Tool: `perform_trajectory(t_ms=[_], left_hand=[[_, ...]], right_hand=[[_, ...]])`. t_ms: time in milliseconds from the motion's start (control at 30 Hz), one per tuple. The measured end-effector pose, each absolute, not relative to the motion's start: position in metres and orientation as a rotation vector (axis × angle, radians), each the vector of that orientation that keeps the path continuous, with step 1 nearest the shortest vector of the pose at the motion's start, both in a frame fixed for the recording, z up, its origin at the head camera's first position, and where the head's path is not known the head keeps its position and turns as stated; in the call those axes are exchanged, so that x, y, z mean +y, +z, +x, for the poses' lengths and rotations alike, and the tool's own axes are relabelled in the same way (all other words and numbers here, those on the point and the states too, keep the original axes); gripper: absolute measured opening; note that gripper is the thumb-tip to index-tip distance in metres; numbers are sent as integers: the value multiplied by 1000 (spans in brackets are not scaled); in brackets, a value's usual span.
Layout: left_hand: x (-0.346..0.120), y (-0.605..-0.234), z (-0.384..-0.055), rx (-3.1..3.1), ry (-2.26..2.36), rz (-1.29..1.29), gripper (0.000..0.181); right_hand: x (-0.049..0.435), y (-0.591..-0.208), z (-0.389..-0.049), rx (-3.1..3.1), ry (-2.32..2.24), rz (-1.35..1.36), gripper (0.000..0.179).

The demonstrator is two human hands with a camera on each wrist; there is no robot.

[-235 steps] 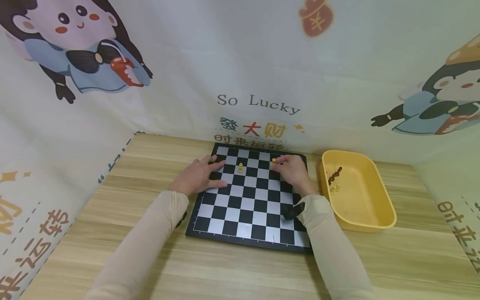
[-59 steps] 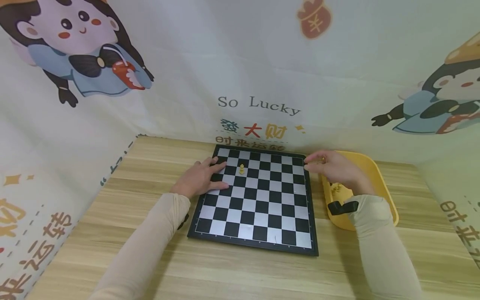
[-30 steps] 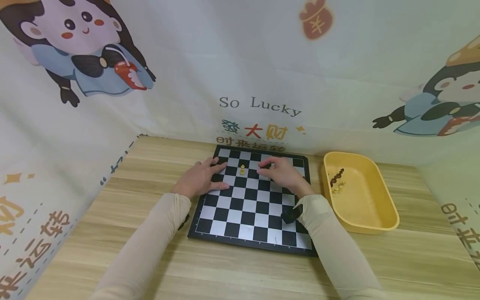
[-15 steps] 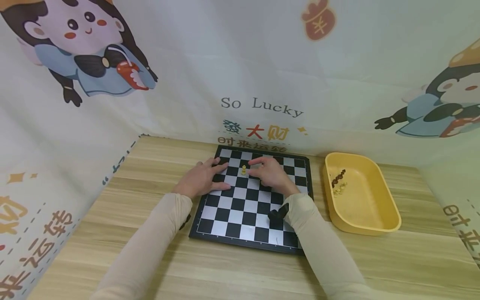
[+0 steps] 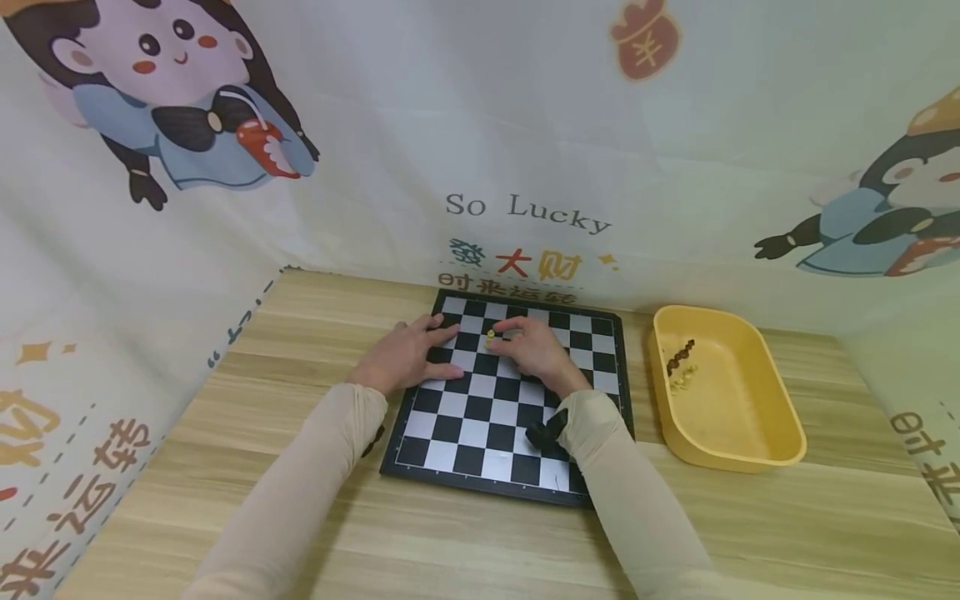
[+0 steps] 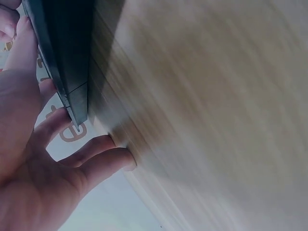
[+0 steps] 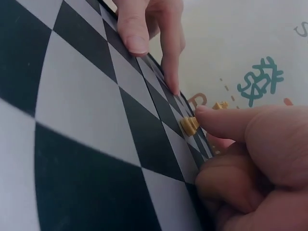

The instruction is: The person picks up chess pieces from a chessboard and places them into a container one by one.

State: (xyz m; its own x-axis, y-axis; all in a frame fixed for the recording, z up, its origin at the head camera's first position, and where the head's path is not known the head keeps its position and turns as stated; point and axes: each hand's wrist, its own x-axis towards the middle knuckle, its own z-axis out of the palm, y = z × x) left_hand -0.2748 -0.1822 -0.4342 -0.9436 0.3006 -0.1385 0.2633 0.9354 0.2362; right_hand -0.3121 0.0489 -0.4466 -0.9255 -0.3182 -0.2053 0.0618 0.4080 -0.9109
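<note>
A black-and-white checkered chessboard (image 5: pixel 468 432) lies on the wood-grain table. My right hand (image 5: pixel 542 350) pinches a small yellow chess piece (image 5: pixel 491 334) between thumb and forefinger, toward the back left of the board. In the right wrist view the yellow piece's base (image 7: pixel 190 126) shows against the squares, with the thumb covering its middle. Spread over the board's left edge, my left hand (image 5: pixel 399 354) rests with fingers straight. The left wrist view shows some fingers (image 6: pixel 106 161) reaching past the dark board side to the tabletop.
To the right of the board stands a yellow plastic bin (image 5: pixel 738 400). Inside are dark brown chess pieces (image 5: pixel 680 357) in a row and several pale yellow pieces (image 5: pixel 682 380). A printed curtain (image 5: pixel 390 208) hangs right behind the table.
A second yellow piece seen earlier at my right fingertips has left the board. My right hand has gone to the bin, then back left to pinch the other piece. The left hand stays put.
</note>
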Motion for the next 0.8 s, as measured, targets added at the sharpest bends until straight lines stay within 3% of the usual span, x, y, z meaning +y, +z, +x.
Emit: perform_trajectory(t_ms=[800], left_hand=[[-180, -435, -272, 2956, 380, 396, 84]], right_hand=[[39, -448, -308, 2548, -1365, -100, 30]])
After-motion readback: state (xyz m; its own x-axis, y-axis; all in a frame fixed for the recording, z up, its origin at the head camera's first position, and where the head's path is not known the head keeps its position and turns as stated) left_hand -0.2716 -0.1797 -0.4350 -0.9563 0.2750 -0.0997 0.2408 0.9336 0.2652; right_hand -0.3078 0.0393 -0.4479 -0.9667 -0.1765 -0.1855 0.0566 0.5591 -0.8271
